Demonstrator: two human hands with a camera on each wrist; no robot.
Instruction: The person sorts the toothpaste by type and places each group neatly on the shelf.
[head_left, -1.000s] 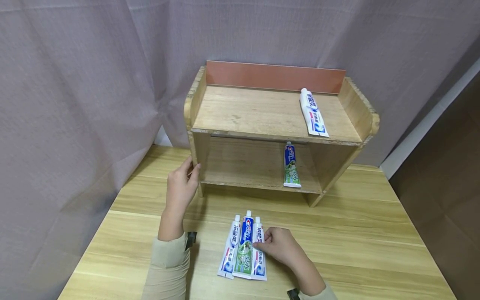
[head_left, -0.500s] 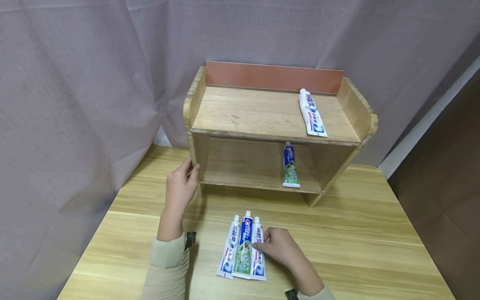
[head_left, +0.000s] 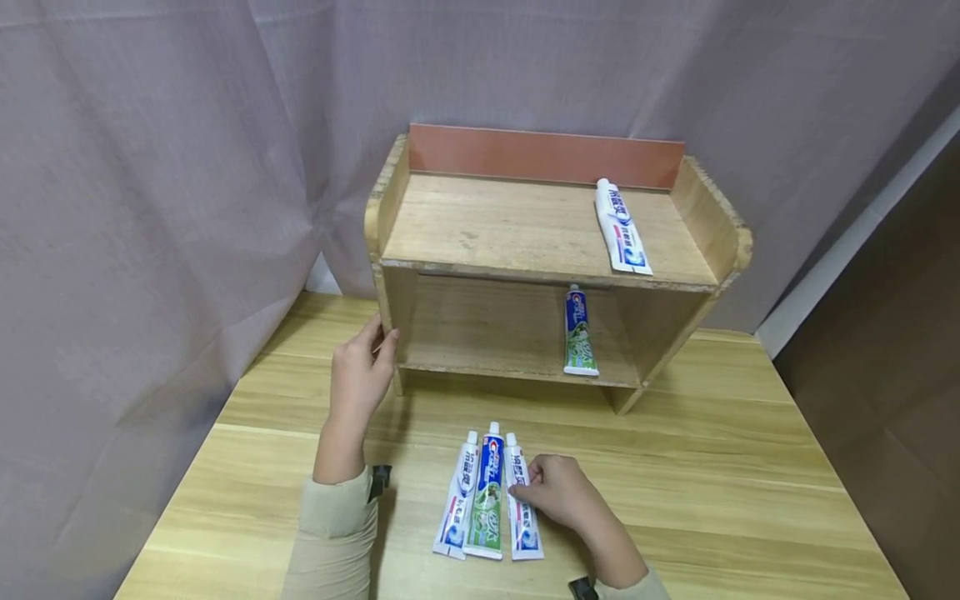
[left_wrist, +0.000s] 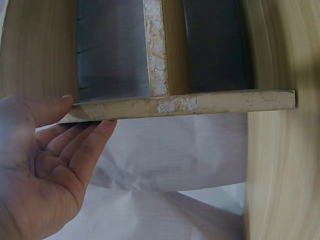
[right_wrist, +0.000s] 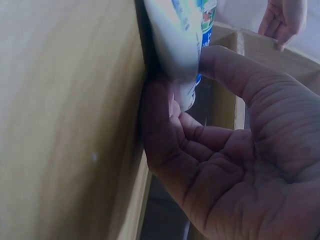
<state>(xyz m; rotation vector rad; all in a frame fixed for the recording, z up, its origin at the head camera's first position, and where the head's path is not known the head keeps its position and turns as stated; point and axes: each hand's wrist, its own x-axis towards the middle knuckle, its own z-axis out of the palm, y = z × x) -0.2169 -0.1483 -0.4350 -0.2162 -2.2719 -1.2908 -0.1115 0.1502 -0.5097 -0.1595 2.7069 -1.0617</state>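
On the table lie three toothpaste tubes side by side, caps toward the shelf. My right hand [head_left: 562, 492] pinches the rightmost white toothpaste tube [head_left: 527, 533] between thumb and fingers; the right wrist view shows the thumb on one side of this white tube [right_wrist: 177, 42] and the fingers curled by its cap end. A blue-green toothpaste tube [head_left: 487, 508] lies in the middle, with another white tube [head_left: 459, 500] at its left. My left hand [head_left: 360, 371] grips the left side panel of the wooden shelf [head_left: 547, 279], thumb inside and fingers outside in the left wrist view.
A white toothpaste tube [head_left: 622, 229] lies on the shelf's top board, toward the right. Below it, a blue-green tube [head_left: 580, 333] lies on the lower board. A grey curtain [head_left: 517, 67] hangs behind the shelf. The wooden table [head_left: 712, 467] extends to both sides.
The rightmost white tube has shifted slightly right at its lower end, opening a gap from the blue-green tube. My left hand stays at the side panel. The view has drifted slightly.
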